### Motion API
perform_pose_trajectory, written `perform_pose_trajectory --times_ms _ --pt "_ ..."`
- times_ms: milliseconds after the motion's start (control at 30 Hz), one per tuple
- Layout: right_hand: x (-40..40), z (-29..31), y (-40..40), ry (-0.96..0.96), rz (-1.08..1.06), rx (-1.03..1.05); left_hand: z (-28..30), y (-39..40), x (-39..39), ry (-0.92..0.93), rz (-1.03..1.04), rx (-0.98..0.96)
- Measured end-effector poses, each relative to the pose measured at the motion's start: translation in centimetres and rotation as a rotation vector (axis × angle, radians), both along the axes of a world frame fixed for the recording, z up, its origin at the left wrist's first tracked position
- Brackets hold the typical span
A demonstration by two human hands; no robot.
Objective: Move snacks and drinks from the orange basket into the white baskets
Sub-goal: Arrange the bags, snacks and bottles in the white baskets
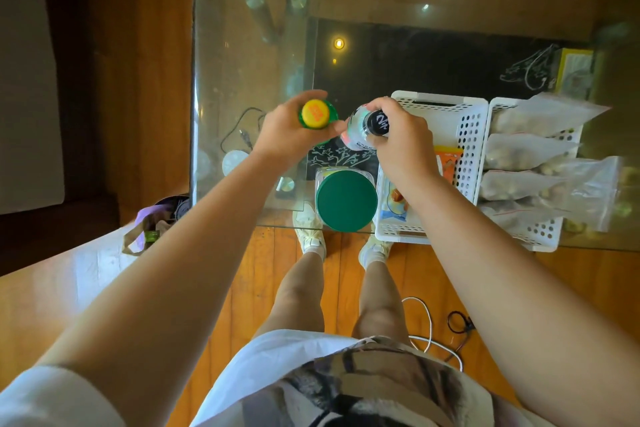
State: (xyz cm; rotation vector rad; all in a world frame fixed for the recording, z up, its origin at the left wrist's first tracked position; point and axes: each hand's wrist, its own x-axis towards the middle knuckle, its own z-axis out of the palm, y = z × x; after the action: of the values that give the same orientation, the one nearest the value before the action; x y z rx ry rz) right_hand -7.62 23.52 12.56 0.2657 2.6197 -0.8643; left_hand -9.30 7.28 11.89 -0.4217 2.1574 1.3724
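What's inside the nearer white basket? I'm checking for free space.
The nearer white basket holds an orange packet and another snack pack; the right hand and forearm hide the rest.

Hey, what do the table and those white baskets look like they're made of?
Table: clear glass, glossy; the floor shows through it and lights reflect on it. White baskets: likely molded plastic, smooth, with even rows of round holes in the walls.

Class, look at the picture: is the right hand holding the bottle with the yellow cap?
No: the left hand grips the yellow-capped bottle, while the right hand holds the black-capped bottle.
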Motion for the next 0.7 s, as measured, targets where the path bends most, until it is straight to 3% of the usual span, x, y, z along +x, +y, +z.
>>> perform_pose_trajectory --times_ms 700 --pt "0.6 0.4 0.5 -0.004 0.062 0.063 -1.5 0.5 0.8 -0.017 -0.104 0.032"
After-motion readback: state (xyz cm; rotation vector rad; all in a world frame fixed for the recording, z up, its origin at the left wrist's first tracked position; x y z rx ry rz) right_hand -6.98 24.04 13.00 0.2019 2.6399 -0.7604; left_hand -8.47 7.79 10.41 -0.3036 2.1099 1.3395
